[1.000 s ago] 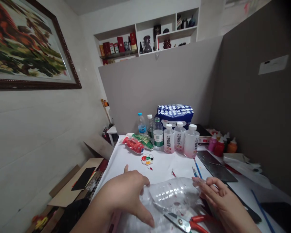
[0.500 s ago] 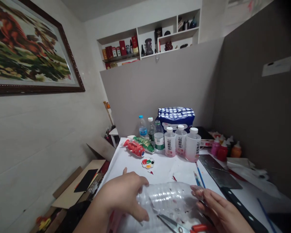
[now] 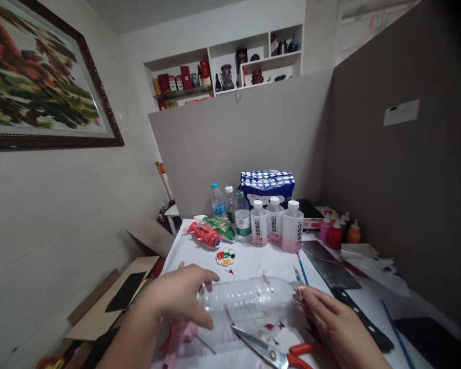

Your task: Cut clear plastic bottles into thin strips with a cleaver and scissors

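Note:
A clear ribbed plastic bottle [image 3: 242, 300] lies on its side low over the white-covered table, its neck to the right. My left hand [image 3: 180, 297] grips the base end, thumb below and fingers above. At the neck, my right hand [image 3: 325, 312] pinches with thumb and fingertips. In front of the bottle lie red-handled scissors [image 3: 269, 352], their blades pointing left and slightly apart. Beneath my left hand is a pink object with a thin metal rod [image 3: 176, 343], partly hidden. Small dark red scraps [image 3: 269, 326] show near the scissors.
Behind stand several bottles [image 3: 259, 225], red and green fish-shaped pieces [image 3: 205, 234] and a flower-shaped paint palette [image 3: 226, 257]. To the right are a cleaver [image 3: 328, 264], paintbrushes [image 3: 302, 269] and paint bottles [image 3: 335, 236]. Grey panels [image 3: 238, 138] close off the back and right.
The view has swung slightly right, so the background sits further left. Both hands stay on the bottle, and more of the scissors and the pink object shows.

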Tool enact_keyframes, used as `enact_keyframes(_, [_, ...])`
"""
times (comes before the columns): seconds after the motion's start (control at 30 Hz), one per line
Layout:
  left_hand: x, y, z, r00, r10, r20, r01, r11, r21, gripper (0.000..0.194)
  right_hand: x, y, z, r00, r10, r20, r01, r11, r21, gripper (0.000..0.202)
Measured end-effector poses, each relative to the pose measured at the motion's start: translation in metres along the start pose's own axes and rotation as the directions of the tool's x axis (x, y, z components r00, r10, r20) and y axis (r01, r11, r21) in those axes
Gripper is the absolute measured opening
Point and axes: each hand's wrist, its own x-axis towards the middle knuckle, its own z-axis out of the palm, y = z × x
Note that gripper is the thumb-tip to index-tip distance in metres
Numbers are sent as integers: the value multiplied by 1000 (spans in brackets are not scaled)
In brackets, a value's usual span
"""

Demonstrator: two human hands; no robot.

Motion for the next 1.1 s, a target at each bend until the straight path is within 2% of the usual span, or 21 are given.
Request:
enact_keyframes(0.13, [-3, 3, -3, 999, -44, -2, 44, 999, 28, 78, -1, -6, 1, 1000, -3, -20, 5, 996, 93, 38])
enact_keyframes(0.37, [-9, 5, -6, 995, -38, -96, 45, 997, 69, 71, -3, -15, 4, 996, -79, -29, 82, 991, 107, 36])
enact_keyframes(0.5, [-10, 19, -2, 992, 36, -121, -30, 998, 50, 85, -10, -18, 10, 994, -103, 18, 101, 990, 98, 35])
enact_keyframes(0.63, [-2, 36, 17, 980, 172, -97, -168, 985, 48, 100, -24, -18, 20, 994, -85, 74, 82, 996, 42, 37])
enact_keyframes(0.67, [0, 39, 22, 977, 196, -84, -193, 980, 43, 93, -27, -18, 22, 992, -86, 89, 86, 996, 8, 36])
enact_keyframes(0.73, [4, 44, 30, 969, 223, -106, -217, 974, 67, 65, -30, -23, 24, 986, -118, 121, 123, 992, -39, 35])
enact_keyframes(0.83, [7, 44, 31, 963, 215, -160, -201, 975, 99, 39, -34, -36, 19, 961, -232, 153, 255, 955, -150, 38])
enact_keyframes(0.9, [6, 41, 25, 963, 193, -190, -178, 980, 94, 41, -40, -44, 12, 938, -294, 184, 341, 878, -335, 33])
enact_keyframes(0.93, [4, 39, 21, 962, 176, -208, -162, 983, 81, 43, -45, -46, 8, 928, -297, 227, 370, 810, -455, 27])
enact_keyframes(1.03, [0, 32, 10, 957, 121, -262, -119, 993, 23, 48, -65, -40, -3, 916, -161, 366, 395, 508, -765, 16])
enact_keyframes(1.1, [-3, 28, 5, 948, 94, -304, -103, 995, -15, 52, -74, -28, -8, 916, -58, 397, 397, 275, -876, 30])
